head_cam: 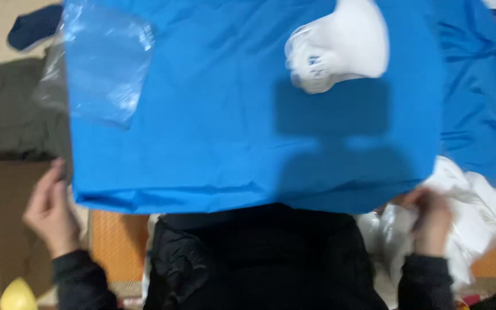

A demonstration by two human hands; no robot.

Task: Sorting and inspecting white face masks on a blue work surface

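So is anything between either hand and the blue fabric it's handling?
Nothing visible. The left hand touches the blue fabric at its lower left corner, and the right hand sits at its lower right edge, over crumpled white plastic.

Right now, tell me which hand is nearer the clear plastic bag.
Left. The left hand is at the blue cloth's near-left corner, below the clear plastic bag; the right hand is far across, by white plastic.

Surface: orange-tan floor or mat [119,244], hard to tell which through blur. On it: dark green folded garment [21,109], navy item [33,26], white cloth [477,212]
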